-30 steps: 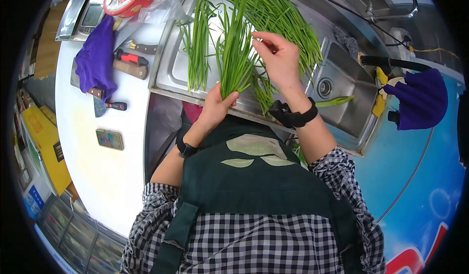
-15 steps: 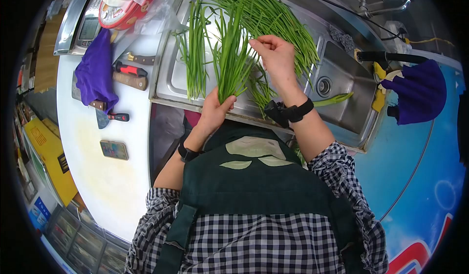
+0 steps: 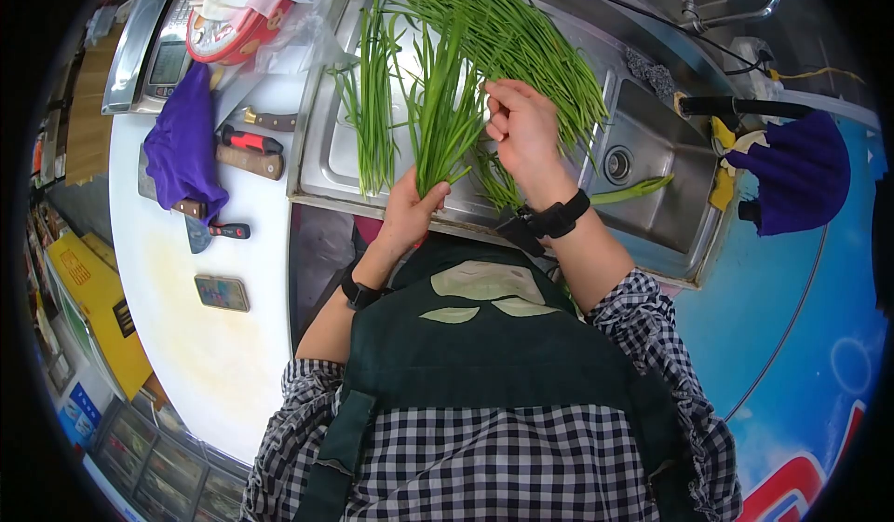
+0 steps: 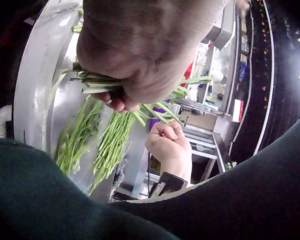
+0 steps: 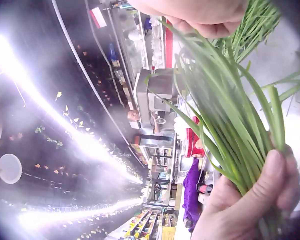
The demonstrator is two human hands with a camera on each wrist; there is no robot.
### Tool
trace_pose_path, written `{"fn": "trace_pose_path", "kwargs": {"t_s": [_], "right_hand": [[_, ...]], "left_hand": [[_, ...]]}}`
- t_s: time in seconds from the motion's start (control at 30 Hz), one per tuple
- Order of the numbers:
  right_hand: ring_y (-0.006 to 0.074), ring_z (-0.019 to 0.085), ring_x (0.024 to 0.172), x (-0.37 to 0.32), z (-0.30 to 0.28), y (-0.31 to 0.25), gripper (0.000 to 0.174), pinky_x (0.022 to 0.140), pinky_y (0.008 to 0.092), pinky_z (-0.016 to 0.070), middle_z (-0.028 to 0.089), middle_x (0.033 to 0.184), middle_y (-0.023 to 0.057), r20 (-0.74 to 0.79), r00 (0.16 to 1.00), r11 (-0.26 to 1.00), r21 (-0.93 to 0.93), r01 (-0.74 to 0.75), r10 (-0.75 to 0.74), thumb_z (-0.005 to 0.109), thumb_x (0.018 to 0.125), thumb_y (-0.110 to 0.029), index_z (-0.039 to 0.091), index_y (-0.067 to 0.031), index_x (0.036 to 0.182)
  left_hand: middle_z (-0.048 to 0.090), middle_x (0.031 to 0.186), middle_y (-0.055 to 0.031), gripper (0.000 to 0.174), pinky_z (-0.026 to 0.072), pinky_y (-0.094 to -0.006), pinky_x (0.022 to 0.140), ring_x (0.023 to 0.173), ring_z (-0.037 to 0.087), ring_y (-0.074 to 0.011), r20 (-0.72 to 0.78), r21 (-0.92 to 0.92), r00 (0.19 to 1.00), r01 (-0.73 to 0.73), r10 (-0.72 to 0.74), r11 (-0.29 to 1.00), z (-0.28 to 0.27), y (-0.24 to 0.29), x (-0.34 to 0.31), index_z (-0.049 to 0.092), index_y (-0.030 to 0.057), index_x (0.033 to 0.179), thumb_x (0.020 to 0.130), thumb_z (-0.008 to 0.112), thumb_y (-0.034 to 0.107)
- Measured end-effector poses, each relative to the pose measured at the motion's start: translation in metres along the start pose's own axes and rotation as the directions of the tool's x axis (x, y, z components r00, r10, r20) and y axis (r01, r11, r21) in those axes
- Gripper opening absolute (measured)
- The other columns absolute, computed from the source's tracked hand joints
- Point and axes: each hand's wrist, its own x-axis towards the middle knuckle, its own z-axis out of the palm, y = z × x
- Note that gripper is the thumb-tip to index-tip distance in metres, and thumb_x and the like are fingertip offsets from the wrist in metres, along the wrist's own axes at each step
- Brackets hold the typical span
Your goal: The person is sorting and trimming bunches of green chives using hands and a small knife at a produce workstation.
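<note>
Over the steel drainboard (image 3: 321,154): left hand (image 3: 408,210) clamped round the lower end of a bunch of green stalks (image 3: 438,117), leafy end pointing away from the person. Right hand (image 3: 528,135) just beside the bunch, fingers curled in; can't tell if they pinch a blade. Small pile (image 3: 374,117) left of the bunch, bigger pile (image 3: 545,52) right. Phone (image 3: 222,292) on white bench (image 3: 186,354), left.

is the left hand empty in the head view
No, the left hand grips a bunch of garlic chives near the end closest to the person's body.
</note>
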Motion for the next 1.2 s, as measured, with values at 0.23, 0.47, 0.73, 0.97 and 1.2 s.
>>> {"fn": "trace_pose_path", "kwargs": {"t_s": [0.23, 0.47, 0.73, 0.97, 1.2], "right_hand": [[0.0042, 0.033, 0.044, 0.0, 0.001, 0.007, 0.009, 0.037, 0.0212, 0.0211, 0.047, 0.06, -0.0029, -0.092, 0.995, 0.993, -0.119, 0.021, -0.033, 0.062, 0.079, -0.003, 0.062, 0.0013, 0.087], [0.0047, 0.044, 0.048, -0.006, -0.019, -0.004, 0.015, 0.039, 0.0215, 0.0289, 0.061, 0.067, 0.003, 0.018, 0.99, 0.891, -0.434, 0.131, -0.137, 0.064, 0.081, -0.01, 0.066, 0.0012, 0.091], [0.0352, 0.063, 0.07, -0.026, -0.047, -0.014, 0.023, 0.063, 0.039, 0.0498, 0.064, 0.075, 0.021, 0.345, 0.934, -0.366, -0.884, 0.292, -0.09, 0.066, 0.081, -0.019, 0.066, 0.0011, 0.092], [0.0127, 0.056, 0.055, -0.033, 0.01, -0.01, 0.026, 0.053, 0.0258, 0.0442, 0.062, 0.063, 0.0061, 0.28, 0.923, 0.601, -0.701, 0.384, -0.264, 0.073, 0.077, -0.022, 0.064, 0.0023, 0.073], [0.0094, 0.054, 0.049, -0.016, 0.009, 0.012, 0.026, 0.047, 0.0249, 0.0415, 0.058, 0.056, 0.0032, 0.179, 0.959, 0.61, -0.742, 0.277, -0.218, 0.075, 0.076, -0.021, 0.063, 0.0015, 0.068]], "left_hand": [[0.056, 0.078, -0.0009, 0.018, 0.0435, -0.0227, 0.06, 0.064, 0.05, -0.0077, 0.012, 0.016, 1.0, 0.008, -0.008, 1.0, -0.002, 0.004, 0.002, 0.052, 0.0005, 0.107, 0.09, 0.056, 0.004], [0.056, 0.079, -0.0003, 0.013, 0.0417, -0.022, 0.06, 0.066, 0.049, -0.0074, -0.014, 0.01, 0.999, 0.038, -0.038, 0.999, -0.008, -0.001, -0.006, 0.052, 0.0016, 0.102, 0.09, 0.056, 0.005], [0.054, 0.078, 0.0005, 0.015, 0.0413, -0.0222, 0.059, 0.065, 0.049, -0.0074, -0.053, 0.11, 0.998, 0.038, -0.033, 0.993, -0.024, -0.003, -0.016, 0.052, 0.0018, 0.104, 0.09, 0.057, 0.005], [0.057, 0.077, -0.0024, 0.023, 0.0439, -0.0243, 0.058, 0.062, 0.051, -0.0092, -0.014, 0.319, 1.0, -0.017, 0.022, 0.947, -0.013, 0.015, -0.015, 0.051, -0.0007, 0.108, 0.088, 0.06, 0.008], [0.055, 0.067, -0.0054, 0.028, 0.0431, -0.0292, 0.056, 0.058, 0.051, -0.0138, -0.029, 0.307, 0.998, -0.042, 0.053, 0.951, -0.008, 0.014, -0.017, 0.052, 0.0008, 0.114, 0.086, 0.057, 0.004]]}}
